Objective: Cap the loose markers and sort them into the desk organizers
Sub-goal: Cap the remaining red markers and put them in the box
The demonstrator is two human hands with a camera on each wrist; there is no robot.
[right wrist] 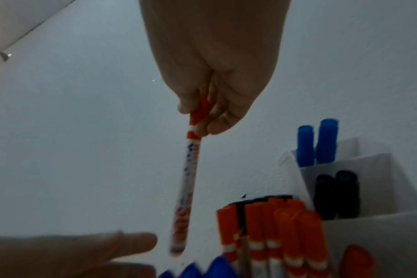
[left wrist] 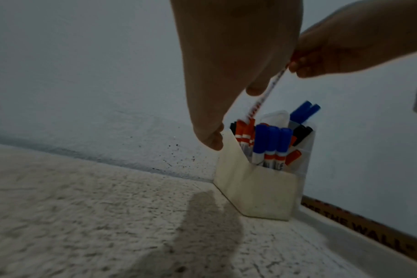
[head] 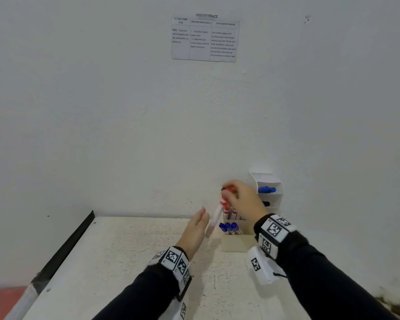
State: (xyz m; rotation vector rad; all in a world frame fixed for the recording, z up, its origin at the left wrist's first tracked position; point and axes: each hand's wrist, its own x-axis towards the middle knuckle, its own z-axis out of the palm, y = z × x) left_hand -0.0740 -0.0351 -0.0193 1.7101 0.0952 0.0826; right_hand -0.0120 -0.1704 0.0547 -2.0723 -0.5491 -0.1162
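The right hand [head: 241,197], right of centre in the head view, pinched a red-capped whiteboard marker [right wrist: 187,186] by its cap end, so that the white barrel hung down towards the beige desk organizer [left wrist: 255,190] standing at the back of the speckled table [head: 116,255] against the wall. Held high by the cap, the marker could, I judged, be lowered tail first among the red markers [right wrist: 272,233] already standing cap-up in the rear compartment, behind a row of blue markers [left wrist: 272,143] in front. The left hand [head: 195,229] held nothing; its fingers were straight and together, just beside the barrel's lower end, probably to guide it in, though touch could not be made out. A white tiered organizer [head: 267,190] at the right kept blue caps in its upper pocket and black ones below, so colours were being kept apart. A sheet [head: 204,39] in the upper centre of the head view was headed "INSIGHTTRACE"; its smaller text was unreadable. A strip at the lower right of the left wrist view read "THE WALL".
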